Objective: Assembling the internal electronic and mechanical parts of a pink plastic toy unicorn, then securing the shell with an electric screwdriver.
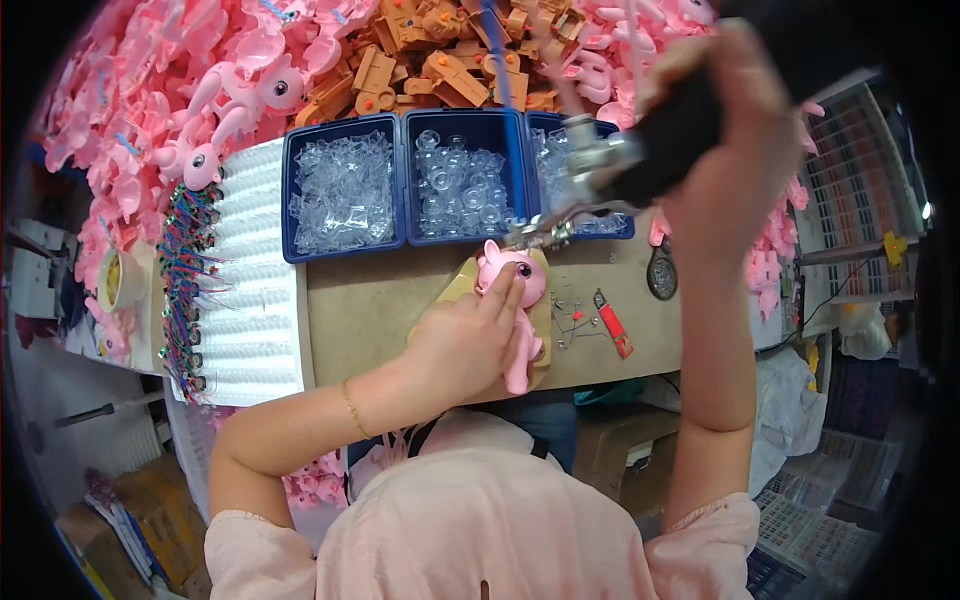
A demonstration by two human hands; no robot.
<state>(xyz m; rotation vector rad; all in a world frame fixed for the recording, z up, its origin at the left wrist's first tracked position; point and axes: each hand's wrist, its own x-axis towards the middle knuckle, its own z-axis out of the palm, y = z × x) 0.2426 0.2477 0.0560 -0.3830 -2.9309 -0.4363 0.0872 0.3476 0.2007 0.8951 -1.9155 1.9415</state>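
Note:
My left hand (pixel 462 338) is closed on a pink plastic toy animal (pixel 523 335), its fingers lying over the head beside a dark eye. The toy lies on a yellowish block (pixel 452 288) on the table. My right hand (pixel 735 150), blurred, grips a power screwdriver (pixel 670 140) with a black body and a metal nose. That nose slants down to the left and ends at the top of the toy's head; whether the tip touches cannot be made out. Small screws (pixel 562 312) and a red-handled cutter knife (pixel 613 325) lie to the right of the toy.
Three blue bins (pixel 345 250) of clear plastic parts stand just beyond the toy. Orange parts (pixel 455 75) and pink toy parts (pixel 130 150) are heaped behind. White trays (pixel 260 290) with bundled coloured wires (pixel 188 290) sit at left; a dark oval object (pixel 661 270) is at right.

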